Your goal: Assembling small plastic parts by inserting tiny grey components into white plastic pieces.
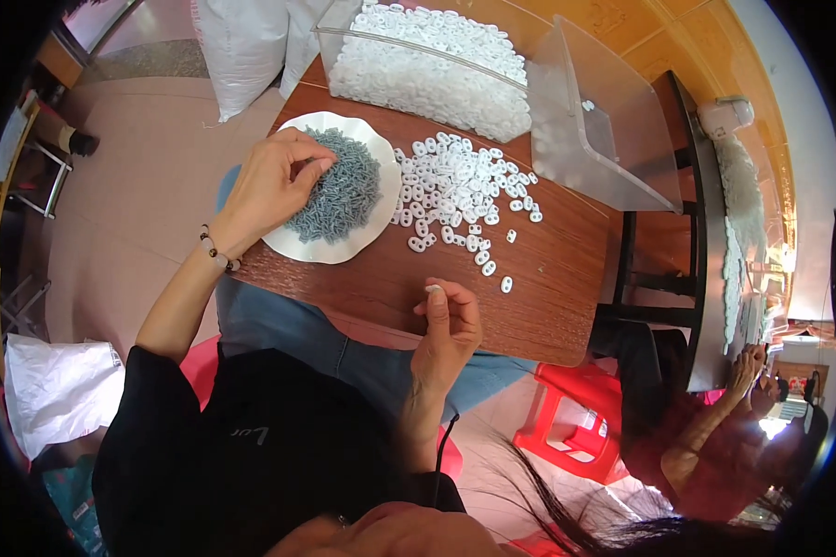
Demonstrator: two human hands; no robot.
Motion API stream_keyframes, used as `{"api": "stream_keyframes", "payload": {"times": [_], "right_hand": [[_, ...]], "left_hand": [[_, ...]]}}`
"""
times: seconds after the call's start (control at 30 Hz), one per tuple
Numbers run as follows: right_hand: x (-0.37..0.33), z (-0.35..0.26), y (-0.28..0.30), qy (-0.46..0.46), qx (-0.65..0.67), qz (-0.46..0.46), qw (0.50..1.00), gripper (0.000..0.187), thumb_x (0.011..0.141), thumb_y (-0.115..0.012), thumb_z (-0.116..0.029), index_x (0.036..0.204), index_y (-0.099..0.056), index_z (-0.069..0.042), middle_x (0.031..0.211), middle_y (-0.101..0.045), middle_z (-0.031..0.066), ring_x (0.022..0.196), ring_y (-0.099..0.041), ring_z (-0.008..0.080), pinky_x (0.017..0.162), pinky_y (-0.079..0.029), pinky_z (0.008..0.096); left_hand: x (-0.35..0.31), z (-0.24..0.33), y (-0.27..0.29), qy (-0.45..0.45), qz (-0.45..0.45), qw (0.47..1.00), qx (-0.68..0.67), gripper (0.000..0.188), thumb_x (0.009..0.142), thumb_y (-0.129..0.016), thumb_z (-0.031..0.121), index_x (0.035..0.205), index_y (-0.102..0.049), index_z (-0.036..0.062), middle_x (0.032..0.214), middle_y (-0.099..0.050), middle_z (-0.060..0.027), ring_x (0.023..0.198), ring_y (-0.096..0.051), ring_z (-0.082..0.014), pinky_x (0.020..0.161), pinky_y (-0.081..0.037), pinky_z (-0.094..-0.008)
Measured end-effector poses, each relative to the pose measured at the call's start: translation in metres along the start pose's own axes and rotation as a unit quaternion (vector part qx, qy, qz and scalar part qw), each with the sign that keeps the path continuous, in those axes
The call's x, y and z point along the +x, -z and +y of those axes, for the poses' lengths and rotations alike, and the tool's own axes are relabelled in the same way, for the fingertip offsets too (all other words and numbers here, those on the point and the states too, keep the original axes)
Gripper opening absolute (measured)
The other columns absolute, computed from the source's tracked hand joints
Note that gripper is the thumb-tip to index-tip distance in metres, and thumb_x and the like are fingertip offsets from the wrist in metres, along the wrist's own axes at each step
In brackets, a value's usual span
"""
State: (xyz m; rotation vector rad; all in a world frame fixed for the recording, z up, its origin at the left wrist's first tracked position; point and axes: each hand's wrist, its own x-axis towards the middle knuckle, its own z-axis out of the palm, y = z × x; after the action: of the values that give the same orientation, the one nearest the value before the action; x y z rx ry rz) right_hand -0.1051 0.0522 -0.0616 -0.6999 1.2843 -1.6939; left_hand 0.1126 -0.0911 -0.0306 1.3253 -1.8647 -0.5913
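Note:
My left hand (274,181) rests over a white scalloped plate (362,243) heaped with small grey-blue screws (344,190), fingertips pinched into the heap at its left side. My right hand (448,325) hovers above the near edge of the brown wooden table (548,306), thumb and fingers closed on one small white plastic piece (433,290). A loose pile of the same white plastic pieces (460,190) lies on the table just right of the plate.
A clear plastic bin (585,121) full of white pieces stands at the table's far side. White sacks (241,46) lean behind it. A red stool (576,408) stands at right, where another person's hands (748,371) work at a second table. A white bag (56,390) lies at left.

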Motion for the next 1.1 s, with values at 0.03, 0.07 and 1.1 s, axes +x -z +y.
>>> {"api": "stream_keyframes", "payload": {"times": [0.03, 0.07, 1.1], "right_hand": [[0.0, 0.001, 0.001, -0.001, 0.002, -0.002, 1.0, 0.01, 0.088, -0.062, -0.003, 0.097, -0.062, 0.0, 0.096, -0.065, 0.0088, 0.072, -0.055, 0.0092, 0.065, -0.045, 0.0206], [0.0, 0.002, 0.002, 0.009, 0.001, -0.001, 1.0, 0.009, 0.089, -0.062, -0.004, 0.097, -0.061, 0.0, 0.095, -0.064, 0.0081, 0.072, -0.055, 0.0092, 0.065, -0.045, 0.0206], [-0.004, -0.019, -0.016, -0.008, 0.025, -0.026, 0.999, 0.01, 0.088, -0.062, -0.004, 0.097, -0.061, 0.0, 0.086, -0.062, 0.0041, 0.068, -0.055, 0.008, 0.058, -0.045, 0.02]], "left_hand": [[0.001, 0.0, 0.0, 0.021, -0.006, 0.999, -0.028, 0.013, 0.084, -0.063, 0.006, 0.093, -0.069, -0.0013, 0.081, -0.066, -0.0116, 0.068, -0.061, -0.0174, 0.062, -0.046, -0.028], [0.002, 0.0, 0.0, 0.041, -0.012, 0.998, -0.056, 0.014, 0.084, -0.063, 0.005, 0.094, -0.068, -0.0023, 0.08, -0.067, -0.0104, 0.067, -0.06, -0.0141, 0.061, -0.047, -0.026], [-0.059, 0.079, -0.059, 0.306, -0.077, 0.733, -0.602, 0.03, 0.089, -0.064, 0.013, 0.116, -0.055, 0.002, 0.096, -0.068, -0.0073, 0.085, -0.062, -0.0084, 0.079, -0.049, -0.021]]}}
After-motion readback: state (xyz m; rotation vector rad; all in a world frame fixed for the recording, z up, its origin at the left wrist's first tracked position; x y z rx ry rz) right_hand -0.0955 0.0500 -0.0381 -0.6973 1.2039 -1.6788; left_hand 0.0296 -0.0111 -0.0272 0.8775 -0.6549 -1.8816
